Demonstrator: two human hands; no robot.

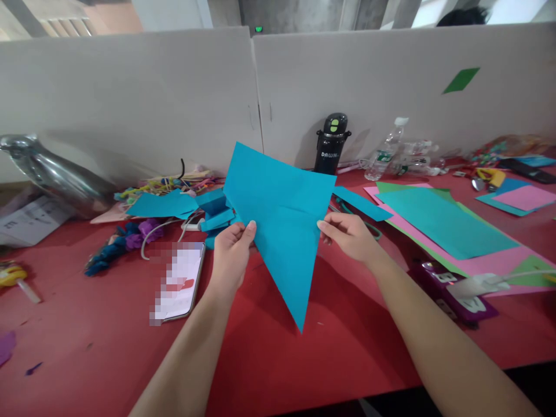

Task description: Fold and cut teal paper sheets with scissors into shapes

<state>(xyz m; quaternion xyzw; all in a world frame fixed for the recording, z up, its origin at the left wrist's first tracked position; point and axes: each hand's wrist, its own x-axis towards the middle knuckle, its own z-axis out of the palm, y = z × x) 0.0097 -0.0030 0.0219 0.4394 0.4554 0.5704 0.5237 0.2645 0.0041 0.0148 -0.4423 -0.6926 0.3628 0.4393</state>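
Turquoise kite-shaped paper sheet (282,202) hangs tapered tip down above a red table (260,365), between a left hand (230,252) and right hand (354,238), thumbs and fingers pinching its opposite side edges.

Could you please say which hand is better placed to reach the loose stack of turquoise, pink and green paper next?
Probably the right hand, once freed: it's nearer that stack, while the left hand grips the bright-blue paper sheet by its far edge.
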